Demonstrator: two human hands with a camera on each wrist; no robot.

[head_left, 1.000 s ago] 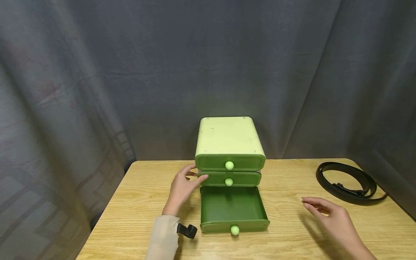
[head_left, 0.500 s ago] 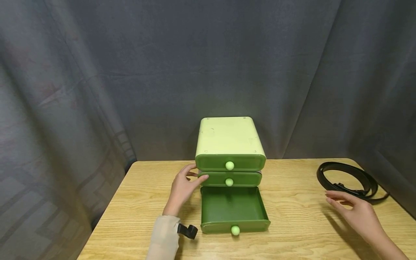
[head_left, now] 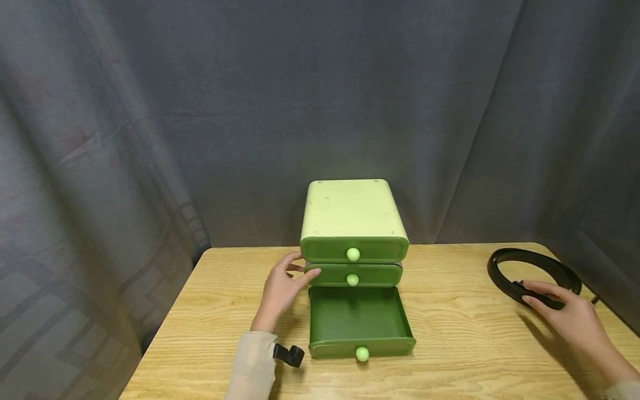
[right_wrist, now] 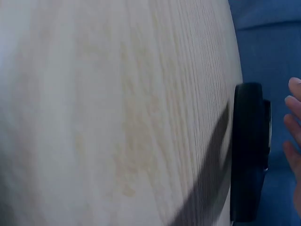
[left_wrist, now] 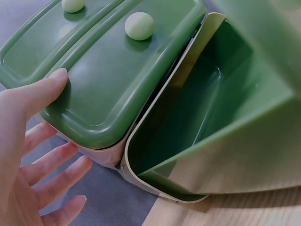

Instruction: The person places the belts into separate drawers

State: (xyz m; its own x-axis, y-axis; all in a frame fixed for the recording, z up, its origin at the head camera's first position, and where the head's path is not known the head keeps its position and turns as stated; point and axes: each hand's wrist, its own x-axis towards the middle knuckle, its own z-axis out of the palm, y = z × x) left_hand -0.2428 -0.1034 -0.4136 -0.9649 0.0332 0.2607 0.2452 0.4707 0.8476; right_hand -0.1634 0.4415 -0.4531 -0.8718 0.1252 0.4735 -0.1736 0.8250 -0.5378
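A small desk drawer cabinet (head_left: 352,208) has a pale yellow-green body and green drawers with round knobs. Its bottom drawer (head_left: 357,316) is pulled out and holds nothing visible. At the cabinet's left side, my left hand (head_left: 280,289) rests its thumb on the left end of the middle drawer (head_left: 325,275). The left wrist view shows that hand's other fingers (left_wrist: 61,181) spread beside the cabinet. A coiled black belt (head_left: 505,283) lies at the table's right. My right hand (head_left: 575,316) hovers over its near side, fingers apart from the belt (right_wrist: 247,150) in the right wrist view.
The wooden table (head_left: 450,344) has its back edge close to a dark grey curtain (head_left: 375,100). More curtain hangs along the left and right sides. A black wrist mount (head_left: 288,355) sticks out from my left sleeve (head_left: 252,361).
My right hand has moved rightward and away from me, from the table beside the cabinet to the belt. The left hand, drawers and belt have stayed in place.
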